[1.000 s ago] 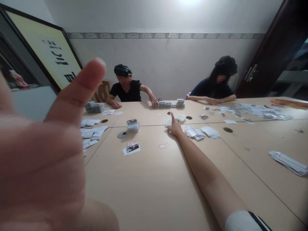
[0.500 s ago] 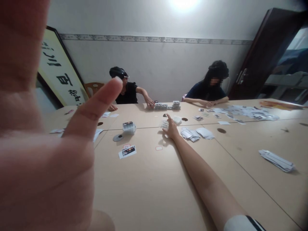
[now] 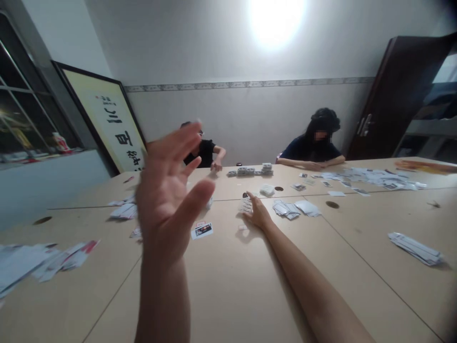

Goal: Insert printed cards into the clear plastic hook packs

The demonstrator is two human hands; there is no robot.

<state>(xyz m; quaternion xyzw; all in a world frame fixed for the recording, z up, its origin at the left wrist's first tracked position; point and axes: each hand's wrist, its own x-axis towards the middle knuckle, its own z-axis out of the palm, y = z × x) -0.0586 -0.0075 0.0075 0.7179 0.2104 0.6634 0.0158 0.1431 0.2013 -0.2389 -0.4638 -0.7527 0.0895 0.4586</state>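
My left hand (image 3: 171, 195) is raised above the table in front of the camera, slightly blurred, fingers apart and holding nothing. Behind it, a stack of cards (image 3: 209, 203) is mostly hidden. My right hand (image 3: 260, 214) reaches far forward, thumb and fingers around a small stack of pale cards or clear packs (image 3: 246, 205); its exact kind is hard to make out. Just below lies a small red-edged label (image 3: 243, 227). Between my hands a white card with a dark picture (image 3: 202, 230) lies flat, touching another red-edged label (image 3: 200, 223).
Right of my right hand lie loose white cards (image 3: 285, 209) and a clear packet (image 3: 267, 190). Small stacked packs (image 3: 246, 171) stand farther back. Two people sit across the table, one with a hand (image 3: 216, 166) near those packs. Paper piles (image 3: 21, 264) lie left; a strip bundle (image 3: 416, 248) lies right.
My left hand has moved away from the camera, out over the table. My right hand and its small stack have come slightly nearer. The view has tilted up and turned left.
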